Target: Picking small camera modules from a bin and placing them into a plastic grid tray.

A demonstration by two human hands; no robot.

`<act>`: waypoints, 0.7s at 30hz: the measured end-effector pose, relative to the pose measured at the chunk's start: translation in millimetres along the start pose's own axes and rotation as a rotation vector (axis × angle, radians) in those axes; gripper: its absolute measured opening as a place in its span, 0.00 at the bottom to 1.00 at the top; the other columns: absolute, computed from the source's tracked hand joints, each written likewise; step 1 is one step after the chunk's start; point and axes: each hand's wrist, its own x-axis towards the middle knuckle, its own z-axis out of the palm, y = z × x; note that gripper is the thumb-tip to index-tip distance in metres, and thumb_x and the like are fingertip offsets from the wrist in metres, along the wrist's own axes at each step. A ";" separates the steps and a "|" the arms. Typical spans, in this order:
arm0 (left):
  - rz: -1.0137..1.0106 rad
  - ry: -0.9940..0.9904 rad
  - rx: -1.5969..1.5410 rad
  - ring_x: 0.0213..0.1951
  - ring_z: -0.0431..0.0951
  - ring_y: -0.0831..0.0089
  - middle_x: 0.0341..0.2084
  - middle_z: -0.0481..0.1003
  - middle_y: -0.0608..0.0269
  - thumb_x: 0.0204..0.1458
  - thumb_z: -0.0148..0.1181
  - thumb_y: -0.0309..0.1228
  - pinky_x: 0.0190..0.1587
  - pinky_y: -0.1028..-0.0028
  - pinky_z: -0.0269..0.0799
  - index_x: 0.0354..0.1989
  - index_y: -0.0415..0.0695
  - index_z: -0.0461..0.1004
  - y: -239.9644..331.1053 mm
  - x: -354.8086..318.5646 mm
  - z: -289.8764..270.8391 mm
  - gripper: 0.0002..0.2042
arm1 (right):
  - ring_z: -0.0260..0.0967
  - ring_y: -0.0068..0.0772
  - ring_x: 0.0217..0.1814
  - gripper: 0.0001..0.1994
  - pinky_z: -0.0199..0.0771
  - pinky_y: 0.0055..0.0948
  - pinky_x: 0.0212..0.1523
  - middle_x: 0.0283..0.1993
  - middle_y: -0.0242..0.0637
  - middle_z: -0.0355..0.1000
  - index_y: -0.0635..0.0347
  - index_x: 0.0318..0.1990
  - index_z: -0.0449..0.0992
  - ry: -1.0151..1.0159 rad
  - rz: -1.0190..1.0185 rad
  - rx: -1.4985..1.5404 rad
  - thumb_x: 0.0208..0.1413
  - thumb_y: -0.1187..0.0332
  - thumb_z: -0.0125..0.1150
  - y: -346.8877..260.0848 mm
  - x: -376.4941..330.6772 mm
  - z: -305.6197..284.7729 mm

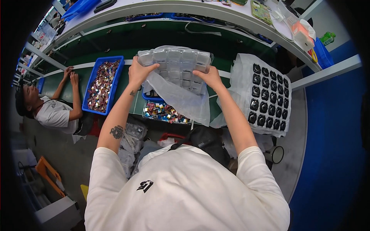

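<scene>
Up in front of me, both hands hold a clear plastic tray [173, 57] with rows of square pockets, tilted over the bench; it may be several nested together. My left hand [142, 72] grips its left edge, thumb across the front. On the opposite edge, my right hand [210, 78] pinches it the same way. A translucent sheet [189, 102] hangs below the tray. Partly hidden behind that sheet are a blue bin [151, 98] and a clear container of small colourful parts [163, 112]. To the right lies a tray of black round-faced parts [266, 94] in rows, over white sheeting [241, 77].
A blue bin [94, 112] heaped with small colourful parts stands on the green bench at left. Beyond it, another person [58, 115] works with both hands on the bench. A white shelf [231, 13] spans above. Below sit a black bag [210, 144] and a megaphone [276, 154].
</scene>
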 end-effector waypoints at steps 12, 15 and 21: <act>-0.215 -0.325 -0.275 0.29 0.78 0.70 0.27 0.77 0.55 0.36 0.72 0.39 0.32 0.73 0.74 0.35 0.32 0.74 -33.3 4.2 -13.2 0.23 | 0.73 0.36 0.43 0.24 0.70 0.32 0.44 0.43 0.40 0.75 0.63 0.51 0.70 0.134 -0.019 0.147 0.51 0.57 0.62 16.0 -21.0 5.9; -0.164 -0.135 -0.295 0.26 0.79 0.69 0.23 0.77 0.53 0.35 0.72 0.43 0.31 0.72 0.73 0.30 0.30 0.76 -31.0 -1.4 -0.7 0.25 | 0.73 0.35 0.42 0.22 0.70 0.31 0.43 0.42 0.41 0.75 0.65 0.47 0.72 0.058 0.036 0.128 0.52 0.56 0.61 10.8 -19.4 5.0; -0.218 0.320 -0.017 0.35 0.79 0.53 0.29 0.78 0.49 0.36 0.68 0.49 0.41 0.64 0.72 0.34 0.41 0.79 4.7 -14.1 45.5 0.23 | 0.74 0.40 0.38 0.20 0.71 0.34 0.41 0.36 0.45 0.76 0.62 0.45 0.73 0.185 -0.055 -0.164 0.52 0.56 0.60 -14.0 -38.4 35.9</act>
